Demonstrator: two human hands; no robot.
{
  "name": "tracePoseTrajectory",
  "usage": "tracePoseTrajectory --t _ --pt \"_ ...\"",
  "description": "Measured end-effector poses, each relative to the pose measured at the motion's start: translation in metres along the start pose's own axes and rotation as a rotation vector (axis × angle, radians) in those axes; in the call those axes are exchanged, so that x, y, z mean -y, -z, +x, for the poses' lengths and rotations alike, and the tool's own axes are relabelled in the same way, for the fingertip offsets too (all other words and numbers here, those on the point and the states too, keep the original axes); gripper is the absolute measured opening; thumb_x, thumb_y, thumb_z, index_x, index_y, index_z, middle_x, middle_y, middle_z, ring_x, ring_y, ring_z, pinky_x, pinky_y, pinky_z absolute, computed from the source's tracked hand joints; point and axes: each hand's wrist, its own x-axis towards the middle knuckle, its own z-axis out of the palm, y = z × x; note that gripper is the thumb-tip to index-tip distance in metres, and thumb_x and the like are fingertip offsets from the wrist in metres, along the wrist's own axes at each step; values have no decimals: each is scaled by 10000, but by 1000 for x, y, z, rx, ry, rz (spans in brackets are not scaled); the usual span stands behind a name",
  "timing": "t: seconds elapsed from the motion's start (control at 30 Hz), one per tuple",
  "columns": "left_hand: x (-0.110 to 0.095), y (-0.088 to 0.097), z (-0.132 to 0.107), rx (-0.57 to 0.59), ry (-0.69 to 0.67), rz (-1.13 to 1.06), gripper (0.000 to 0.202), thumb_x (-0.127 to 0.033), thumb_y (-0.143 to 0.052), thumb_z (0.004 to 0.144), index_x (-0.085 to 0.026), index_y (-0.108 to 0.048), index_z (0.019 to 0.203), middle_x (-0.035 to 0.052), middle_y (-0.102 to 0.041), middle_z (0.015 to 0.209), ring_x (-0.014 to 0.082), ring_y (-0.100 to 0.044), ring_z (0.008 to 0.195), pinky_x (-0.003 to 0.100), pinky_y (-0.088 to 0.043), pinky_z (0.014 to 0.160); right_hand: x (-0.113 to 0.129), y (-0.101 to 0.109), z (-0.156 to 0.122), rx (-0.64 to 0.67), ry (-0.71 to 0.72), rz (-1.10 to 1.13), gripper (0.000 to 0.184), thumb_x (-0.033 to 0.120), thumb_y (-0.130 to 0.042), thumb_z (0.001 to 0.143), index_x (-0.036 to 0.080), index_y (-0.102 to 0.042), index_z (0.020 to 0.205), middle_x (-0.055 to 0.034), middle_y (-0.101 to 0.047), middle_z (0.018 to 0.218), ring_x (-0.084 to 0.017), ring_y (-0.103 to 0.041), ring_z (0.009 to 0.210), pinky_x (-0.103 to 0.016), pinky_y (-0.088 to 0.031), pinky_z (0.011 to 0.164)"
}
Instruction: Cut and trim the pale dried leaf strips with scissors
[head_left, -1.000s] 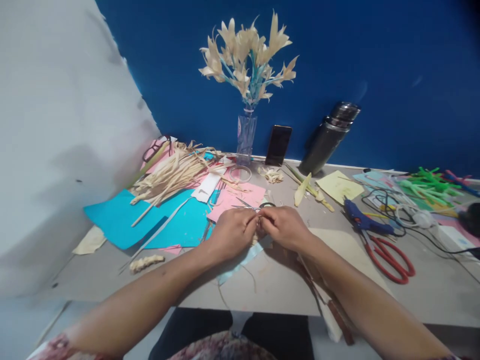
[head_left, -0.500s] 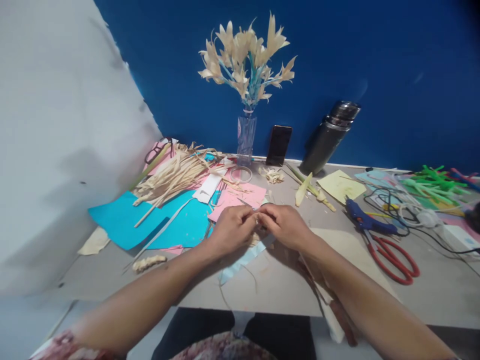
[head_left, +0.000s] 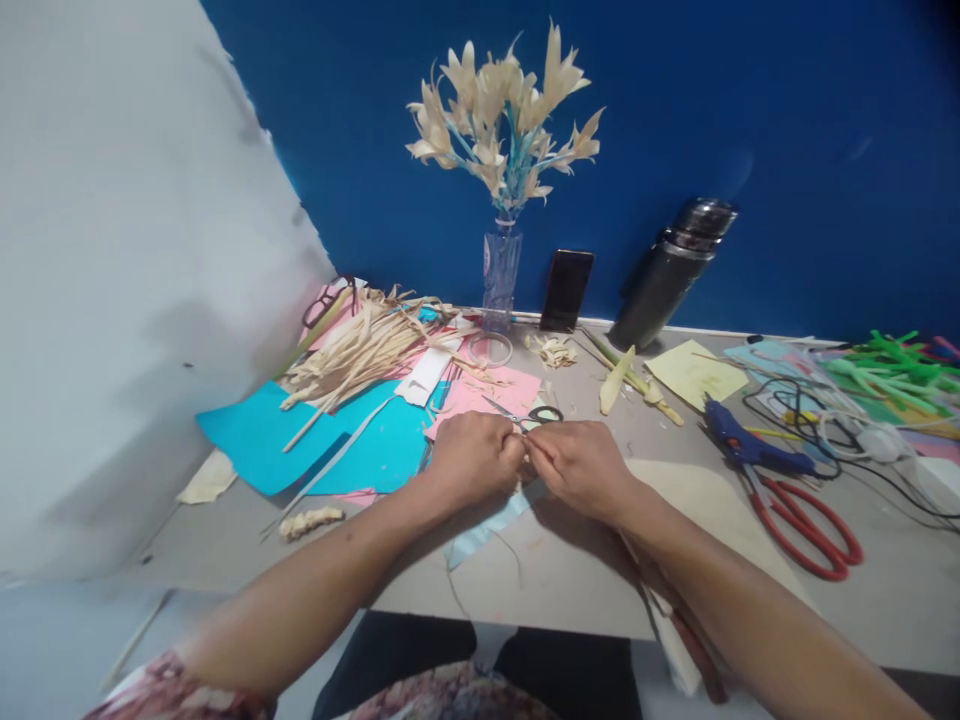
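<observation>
My left hand (head_left: pixel 472 462) and my right hand (head_left: pixel 581 466) meet knuckle to knuckle over the grey table (head_left: pixel 555 570). Both are closed, pinching a small pale piece between their fingertips that I cannot make out. A light blue paper strip (head_left: pixel 480 530) lies under my wrists. Small scissors (head_left: pixel 525 414) rest just beyond my fingers on a pink sheet (head_left: pixel 487 392). A pale braided piece (head_left: pixel 310 520) lies to the left near the table's front.
Dried pale leaf strips (head_left: pixel 360 350) lie on blue paper (head_left: pixel 300 435) at left. At the back stand a vase of pale flowers (head_left: pixel 501 150), a phone (head_left: pixel 567 290) and a dark flask (head_left: pixel 667 275). A blue glue gun (head_left: pixel 750 445), red scissors (head_left: pixel 806 520) and green stems (head_left: pixel 892 370) are at right.
My hands stay together, working the small piece; they have shifted slightly. The camera has drifted, so the table's contents sit a little further right in view.
</observation>
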Motion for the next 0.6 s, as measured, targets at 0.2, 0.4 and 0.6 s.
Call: tracePoseTrajectory --t 0.2,0.4,0.6 --pt "24 20 13 -38 83 -454 210 -238 -444 812 -167 -627 737 39 -650 698 173 -602 670 262 -397 601 -10 8 1 -107 -124 273 363 225 -423 937 190 -499 583 24 -546 556 -112 -470 537 -246 -263 566" --pt "-9 7 -5 41 -62 -597 194 -224 -468 803 -173 -593 664 -4 -594 592 128 -527 563 244 -349 556 0 5 2 -82 -67 237 348 247 -446 918 189 -503 580 7 -565 569 -125 -480 561 -261 -257 582" --pt "3 5 2 -54 -66 -188 201 -219 -492 744 -182 -534 551 35 -600 589 154 -508 585 285 -283 560 4 -1 -1 -116 -9 146 336 193 -430 884 185 -453 549 8 -512 544 -120 -415 538 -279 -218 570"
